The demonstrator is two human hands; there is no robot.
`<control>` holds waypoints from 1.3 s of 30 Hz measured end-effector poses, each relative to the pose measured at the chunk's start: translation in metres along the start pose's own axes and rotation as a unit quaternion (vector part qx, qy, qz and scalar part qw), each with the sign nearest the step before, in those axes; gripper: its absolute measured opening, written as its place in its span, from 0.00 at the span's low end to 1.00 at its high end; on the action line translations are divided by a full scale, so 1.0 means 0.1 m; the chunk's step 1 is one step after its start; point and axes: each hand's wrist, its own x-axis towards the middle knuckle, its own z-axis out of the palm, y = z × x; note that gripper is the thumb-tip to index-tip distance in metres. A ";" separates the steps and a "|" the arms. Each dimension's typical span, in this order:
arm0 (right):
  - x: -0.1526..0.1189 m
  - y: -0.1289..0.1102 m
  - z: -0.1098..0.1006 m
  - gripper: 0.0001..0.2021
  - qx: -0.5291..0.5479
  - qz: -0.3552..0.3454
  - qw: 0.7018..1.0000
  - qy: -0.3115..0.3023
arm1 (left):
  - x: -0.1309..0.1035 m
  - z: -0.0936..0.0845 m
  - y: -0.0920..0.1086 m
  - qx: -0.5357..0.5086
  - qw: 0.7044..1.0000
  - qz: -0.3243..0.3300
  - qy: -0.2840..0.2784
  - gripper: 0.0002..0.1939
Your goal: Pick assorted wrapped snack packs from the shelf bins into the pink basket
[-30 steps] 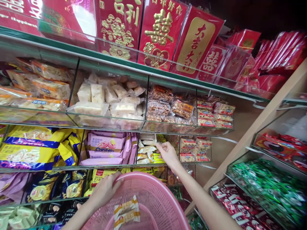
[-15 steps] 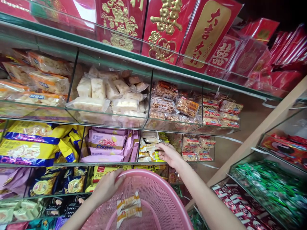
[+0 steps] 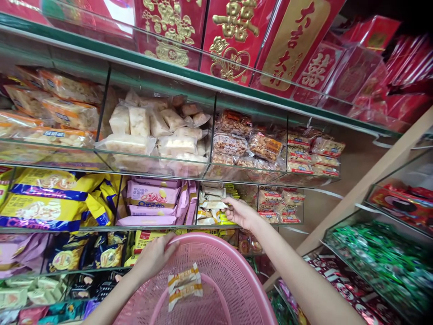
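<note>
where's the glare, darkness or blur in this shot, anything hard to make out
In the head view, a pale patch, probably glare, washes out part of a red packet at upper left; in the head view, the upper right corner sinks to near black; also in the head view, the green packets look smeared, while the pink basket shows its holes clearly.

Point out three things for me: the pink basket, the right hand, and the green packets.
Pink basket (image 3: 227, 265): head view, on its inner mesh wall.
Right hand (image 3: 242, 213): head view, middle of the hand.
Green packets (image 3: 379, 261): head view, middle of the pile.
</note>
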 end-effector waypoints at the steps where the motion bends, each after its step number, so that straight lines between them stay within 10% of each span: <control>1: 0.00 0.00 -0.01 0.07 0.002 0.005 1.000 -0.001 | 0.00 0.00 0.00 0.002 1.000 0.000 -0.001 0.20; 21: -0.63 0.04 -0.38 0.07 0.045 0.002 0.997 -0.058 | -0.07 -0.08 0.15 0.035 0.999 0.013 -0.004 0.18; 32: -1.04 1.34 0.17 0.10 -0.173 0.096 0.969 -0.150 | -0.08 -0.06 0.24 0.035 0.999 0.027 -0.006 0.19; 39: -0.92 1.85 0.12 0.08 -0.247 0.106 0.954 -0.134 | -0.11 -0.01 0.16 0.043 0.999 0.027 -0.009 0.19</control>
